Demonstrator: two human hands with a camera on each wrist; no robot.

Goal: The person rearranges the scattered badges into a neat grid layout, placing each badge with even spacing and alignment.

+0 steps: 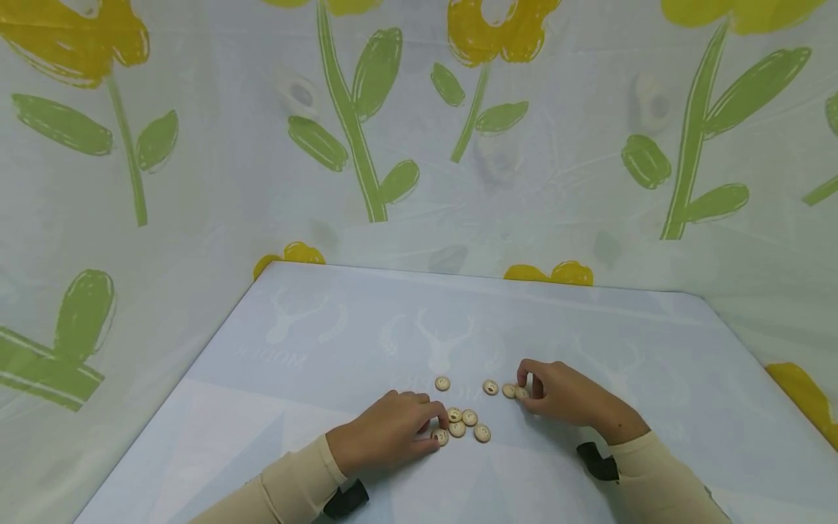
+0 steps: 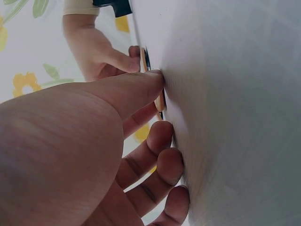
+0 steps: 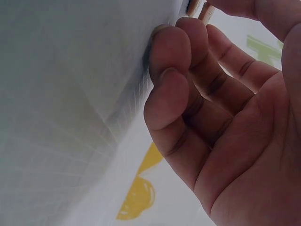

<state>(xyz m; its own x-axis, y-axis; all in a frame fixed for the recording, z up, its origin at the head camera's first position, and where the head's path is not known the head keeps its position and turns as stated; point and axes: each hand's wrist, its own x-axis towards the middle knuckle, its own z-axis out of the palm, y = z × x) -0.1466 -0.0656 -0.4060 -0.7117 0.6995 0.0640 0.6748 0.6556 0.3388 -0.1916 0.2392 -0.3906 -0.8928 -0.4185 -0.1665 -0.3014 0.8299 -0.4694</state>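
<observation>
Several small round wooden discs with dark marks on their faces lie on the table. My left hand [image 1: 393,431] pinches one wooden disc [image 1: 441,437] between thumb and index finger at the table surface. In the left wrist view the edge of a disc [image 2: 160,101] shows below the thumb tip. To the right, my right hand [image 1: 568,393] holds another disc [image 1: 521,392] between thumb and index finger, against a neighbouring disc [image 1: 508,391]. Disc edges [image 3: 205,13] appear at the top of the right wrist view, partly hidden by the fingers.
Between the hands lies a small cluster of discs [image 1: 457,429], with a single disc [image 1: 482,433] on its right. Farther back are two separate discs, a left one [image 1: 442,383] and a right one [image 1: 490,387]. A flower-printed curtain [image 1: 229,145] hangs behind the pale table [image 1: 589,327].
</observation>
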